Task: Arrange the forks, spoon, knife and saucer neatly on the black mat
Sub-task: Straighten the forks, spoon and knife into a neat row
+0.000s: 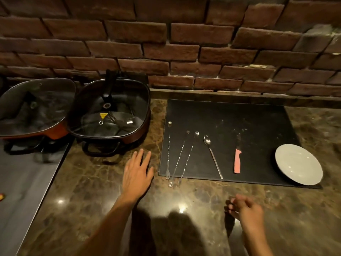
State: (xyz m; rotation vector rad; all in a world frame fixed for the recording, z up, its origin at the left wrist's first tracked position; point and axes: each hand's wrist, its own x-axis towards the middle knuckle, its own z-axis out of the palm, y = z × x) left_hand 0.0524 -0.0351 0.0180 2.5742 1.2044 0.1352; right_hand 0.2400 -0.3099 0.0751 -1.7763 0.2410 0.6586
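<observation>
Both hands are hanging empty over the table, off the mat (227,126). The left hand (137,175) is lying flat with fingers spread just left of the mat's near corner; the right hand (245,207) is loosely curled, grasping nothing, near the mat's front edge. On the mat, three forks (180,156) are fanning out at its left side, their tines poking past the front edge. The spoon (212,154) is sitting right of them, then the knife (237,157), then the saucer (299,164) overhanging the right front corner. To finish well, I'd be sliding the forks back and parallel, straightening the spoon, and nudging the saucer fully inside.
</observation>
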